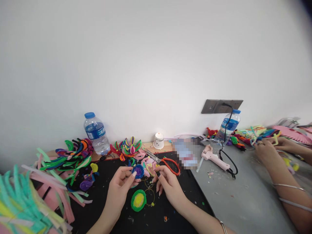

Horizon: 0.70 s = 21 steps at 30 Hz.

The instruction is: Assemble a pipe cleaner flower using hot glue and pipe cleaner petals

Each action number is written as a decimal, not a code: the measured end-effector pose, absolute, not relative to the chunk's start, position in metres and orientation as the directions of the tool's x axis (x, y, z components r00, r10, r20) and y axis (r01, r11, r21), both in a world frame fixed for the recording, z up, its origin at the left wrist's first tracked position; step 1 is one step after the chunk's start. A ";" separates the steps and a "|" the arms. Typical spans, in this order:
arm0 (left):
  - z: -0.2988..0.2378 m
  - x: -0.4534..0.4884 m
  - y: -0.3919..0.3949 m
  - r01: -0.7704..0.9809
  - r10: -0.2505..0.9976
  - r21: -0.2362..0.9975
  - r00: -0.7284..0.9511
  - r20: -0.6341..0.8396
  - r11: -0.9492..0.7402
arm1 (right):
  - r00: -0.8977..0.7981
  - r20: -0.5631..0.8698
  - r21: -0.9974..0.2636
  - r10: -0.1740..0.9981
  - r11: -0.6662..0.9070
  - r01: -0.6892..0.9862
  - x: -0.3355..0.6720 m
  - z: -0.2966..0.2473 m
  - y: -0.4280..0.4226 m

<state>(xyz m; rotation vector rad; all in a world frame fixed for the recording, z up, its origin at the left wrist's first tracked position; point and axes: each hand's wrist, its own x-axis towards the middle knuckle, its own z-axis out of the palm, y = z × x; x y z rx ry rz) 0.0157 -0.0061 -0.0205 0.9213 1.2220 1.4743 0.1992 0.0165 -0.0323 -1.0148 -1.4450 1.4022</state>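
My left hand (122, 185) pinches a small blue pipe-cleaner coil with a purple centre (138, 171) between thumb and fingers, held just above a black mat (175, 211). My right hand (168, 183) is beside it to the right, fingers curled with dark-painted nails, its tips near the coil and a heap of pink loops (149, 165); what it holds, if anything, I cannot make out. Below both hands lies a green coil with a yellow centre (138, 200) on the mat.
Orange-handled scissors (168, 162), a pink glue gun (214, 158) with a black cord, two water bottles (97, 133) (229, 125), a small white cup (158, 140) and piles of coloured pipe cleaners (70, 156) surround the mat. Another person's hands (268, 149) work at the right on the grey table.
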 end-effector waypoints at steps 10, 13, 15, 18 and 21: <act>-0.016 0.025 -0.015 -0.117 0.999 0.993 0.042 0.012 -0.007 | -0.388 0.063 -0.987 0.919 0.114 0.110 0.201 -0.026 0.012; -0.016 0.025 -0.015 -0.099 0.997 0.995 0.083 0.003 0.005 | -0.416 0.085 -0.982 0.905 0.148 0.121 0.201 -0.026 0.012; -0.018 0.025 -0.015 -0.088 0.995 0.996 0.104 0.000 0.009 | -0.421 0.107 -0.975 0.901 0.177 0.133 0.201 -0.027 0.012; -0.022 0.024 -0.015 -0.076 0.992 0.997 0.127 -0.002 0.011 | -0.417 0.118 -0.962 0.901 0.208 0.177 0.201 -0.032 0.012; -0.026 0.024 -0.014 -0.061 0.988 0.998 0.152 0.004 0.005 | -0.415 0.119 -0.947 0.902 0.229 0.225 0.201 -0.035 0.013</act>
